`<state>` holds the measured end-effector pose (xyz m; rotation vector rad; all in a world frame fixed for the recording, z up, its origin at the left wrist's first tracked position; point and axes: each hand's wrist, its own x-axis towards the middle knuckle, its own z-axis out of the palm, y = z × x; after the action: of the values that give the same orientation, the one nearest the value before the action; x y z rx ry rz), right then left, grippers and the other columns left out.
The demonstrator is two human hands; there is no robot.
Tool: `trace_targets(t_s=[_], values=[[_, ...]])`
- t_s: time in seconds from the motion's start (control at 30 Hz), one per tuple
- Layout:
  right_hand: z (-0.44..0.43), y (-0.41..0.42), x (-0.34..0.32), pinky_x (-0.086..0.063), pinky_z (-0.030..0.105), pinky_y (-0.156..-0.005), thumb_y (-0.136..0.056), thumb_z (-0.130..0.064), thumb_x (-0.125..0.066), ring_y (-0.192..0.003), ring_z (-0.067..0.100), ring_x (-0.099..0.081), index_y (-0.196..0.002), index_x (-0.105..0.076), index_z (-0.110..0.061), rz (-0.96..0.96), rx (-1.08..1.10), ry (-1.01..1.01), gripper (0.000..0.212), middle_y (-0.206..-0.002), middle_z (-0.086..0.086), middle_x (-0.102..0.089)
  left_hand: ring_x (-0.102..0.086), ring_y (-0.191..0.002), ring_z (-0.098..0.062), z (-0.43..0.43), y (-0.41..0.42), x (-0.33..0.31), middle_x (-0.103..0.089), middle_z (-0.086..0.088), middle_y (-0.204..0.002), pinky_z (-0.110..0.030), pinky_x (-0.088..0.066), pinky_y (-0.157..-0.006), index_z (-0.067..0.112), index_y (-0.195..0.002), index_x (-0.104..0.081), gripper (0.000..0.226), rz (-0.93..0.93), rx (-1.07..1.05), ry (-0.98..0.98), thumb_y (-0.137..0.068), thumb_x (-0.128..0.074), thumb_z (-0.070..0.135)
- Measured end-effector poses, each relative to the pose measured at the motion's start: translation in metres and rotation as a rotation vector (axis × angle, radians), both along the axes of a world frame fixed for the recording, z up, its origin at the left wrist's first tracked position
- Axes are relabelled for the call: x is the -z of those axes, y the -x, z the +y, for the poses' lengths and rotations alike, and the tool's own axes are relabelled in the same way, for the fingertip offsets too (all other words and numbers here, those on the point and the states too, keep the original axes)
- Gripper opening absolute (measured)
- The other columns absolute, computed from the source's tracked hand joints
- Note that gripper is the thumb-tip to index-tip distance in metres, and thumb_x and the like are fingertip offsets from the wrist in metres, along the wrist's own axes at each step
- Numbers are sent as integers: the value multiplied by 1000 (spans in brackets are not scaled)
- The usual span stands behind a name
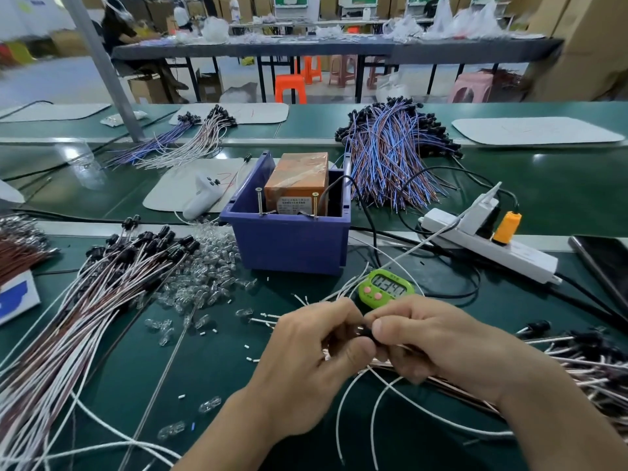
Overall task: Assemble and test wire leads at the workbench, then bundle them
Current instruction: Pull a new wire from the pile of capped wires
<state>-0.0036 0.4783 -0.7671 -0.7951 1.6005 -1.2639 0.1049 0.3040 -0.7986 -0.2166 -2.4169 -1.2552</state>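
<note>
At the near edge of the green workbench (217,365), the left hand (316,365) and the right hand (438,341) meet. Their thumbs and forefingers are curled and pinched on the small black socket (365,332) of a wire lead. Its white and brown wires (390,370) trail out under the right palm. Just beyond the knuckles lies a green digital timer (385,288). Behind it stands a blue plastic bin (289,248) holding an orange-wrapped box (299,183), with two screws (259,202) upright at its front rim. Left of the hands, a fan of finished leads (112,287), white and brown with black sockets, spreads across the bench. A heap of clear glass bulbs (204,270) lies between that fan and the bin. More socketed leads (584,351) lie at the right. A white power strip (492,248) carrying an orange plug (506,227) sits right of the bin. A pile of blue and brown leads (390,154) lies farther back.
</note>
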Motion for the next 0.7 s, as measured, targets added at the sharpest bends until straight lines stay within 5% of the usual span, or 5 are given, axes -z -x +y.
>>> trace_targets(t_s=[0.17, 0.27, 0.43, 0.53, 0.7], values=[[-9, 0, 6, -25, 22, -46, -92, -38, -57, -47, 12, -31, -66, -65, -22, 88, 71, 25, 31, -51, -2, -41, -46, -59, -7, -7, 6, -5, -60, 8, -65, -21, -34, -57, 23, -78, -74, 22, -100, 56, -186, -94, -69, 38], [-14, -1, 11, -25, 24, -48, -94, -36, -57, -49, 13, -31, -66, -68, -24, 196, 146, 48, 33, -49, -2, -42, -42, -56, -23, -11, 12, -6, -60, -14, -61, -31, -32, -53, 16, -71, -77, 20, -139, 16, -279, -86, -74, 29], [-20, -5, 15, -31, 19, -50, -98, -31, -59, -48, 11, -35, -65, -61, -18, 420, 221, 65, 36, -49, -6, -47, -38, -55, -10, -14, 12, -2, -49, -13, -56, -25, -31, -52, 3, -67, -70, 32, -133, -67, -265, -81, -75, 32], [-21, -5, 13, -28, 29, -50, -101, -27, -61, -52, 19, -35, -66, -68, -27, 395, 206, 93, 36, -50, -5, -47, -39, -60, -19, -18, 15, -3, -46, -24, -60, -33, -30, -56, 0, -66, -69, 37, -201, 12, -427, -75, -73, 36], [-18, -5, 11, -28, 31, -51, -95, -29, -63, -52, 21, -36, -79, -74, -16, 314, 165, 127, 23, -50, -1, -50, -38, -66, -24, -21, 16, -3, -40, -27, -63, -28, -33, -62, 10, -65, -71, 26, -320, 130, -573, -74, -73, 34]])
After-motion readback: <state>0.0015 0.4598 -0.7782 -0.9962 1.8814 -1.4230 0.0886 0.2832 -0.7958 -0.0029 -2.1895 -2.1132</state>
